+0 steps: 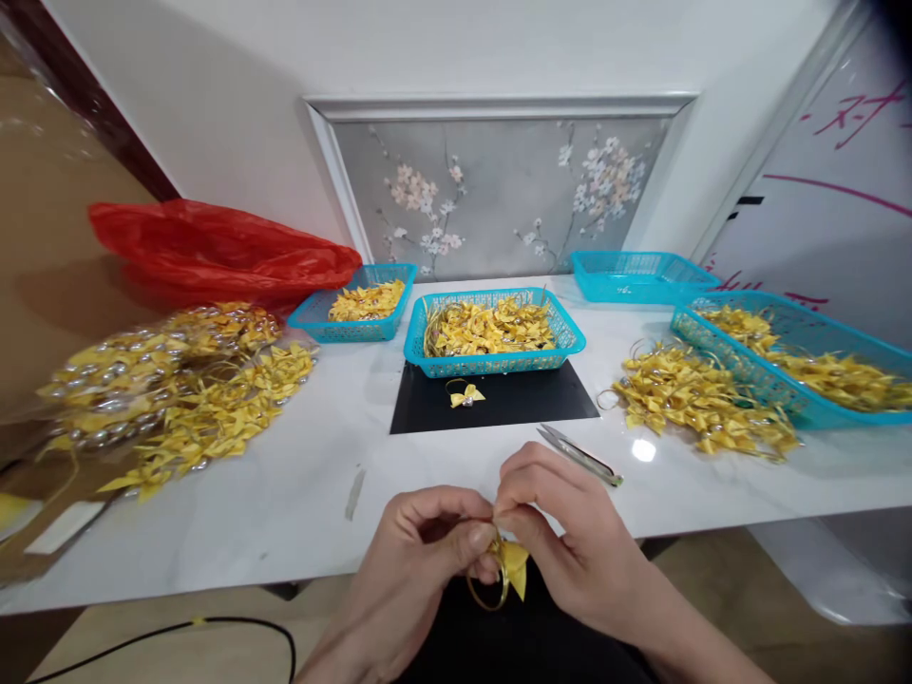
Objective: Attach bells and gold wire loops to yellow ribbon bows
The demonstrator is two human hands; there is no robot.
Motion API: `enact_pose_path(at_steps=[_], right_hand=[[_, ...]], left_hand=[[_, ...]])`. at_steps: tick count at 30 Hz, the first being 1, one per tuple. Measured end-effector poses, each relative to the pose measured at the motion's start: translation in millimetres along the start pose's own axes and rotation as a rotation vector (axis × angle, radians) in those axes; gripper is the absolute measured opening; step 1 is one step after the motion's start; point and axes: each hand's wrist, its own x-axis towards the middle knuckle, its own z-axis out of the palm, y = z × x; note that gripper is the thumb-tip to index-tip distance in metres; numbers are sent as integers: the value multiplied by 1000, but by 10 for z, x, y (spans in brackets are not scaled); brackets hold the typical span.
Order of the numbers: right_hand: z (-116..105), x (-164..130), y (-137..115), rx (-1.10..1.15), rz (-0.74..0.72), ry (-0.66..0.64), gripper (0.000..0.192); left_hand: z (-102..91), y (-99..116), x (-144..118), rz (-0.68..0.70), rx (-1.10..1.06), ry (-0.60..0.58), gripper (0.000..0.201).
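Note:
My left hand (420, 546) and my right hand (562, 532) meet at the near edge of the white table (299, 503). Together they pinch a small yellow ribbon bow (514, 567) with a gold elastic loop hanging below it. Both hands grip it with thumb and forefinger. Just beyond my right hand a pair of small metal snips (579, 455) lies on the table. One finished yellow bow (465, 395) rests on a black mat (527, 399) in front of the middle blue basket (570, 337) full of yellow bows.
Loose bows are heaped at the left (206, 418) and right (702, 399). Blue baskets stand at the back left (324, 328), back right (634, 275) and far right (841, 370). A red plastic bag (220, 249) lies at the back left. A black cable (214, 624) runs under the table.

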Motion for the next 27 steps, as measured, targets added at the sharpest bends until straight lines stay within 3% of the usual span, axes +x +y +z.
enact_pose_path(at_steps=[7,11,16,19,23,27], right_hand=[[-108,94,-4,-266,-188,-231,23],[-189,139,-8,-249,-116,-370,25],[-189,74,61,99,248,-193,17],[-128,37,84,309,410,-168,11],[-49,45,78,440,497,-125,4],[-33,62,67,388,447,-118,11]], left_hand=[[-22,40,6,-10,170,-42,12],[-7,28,10,-7,202,-36,15],[-2,-5,-1,-32,35,-7,16],[-24,-17,-3,-43,-53,-11,16],[-31,-19,1,-14,-112,-9,14],[-15,-17,2,-12,-103,-28,14]])
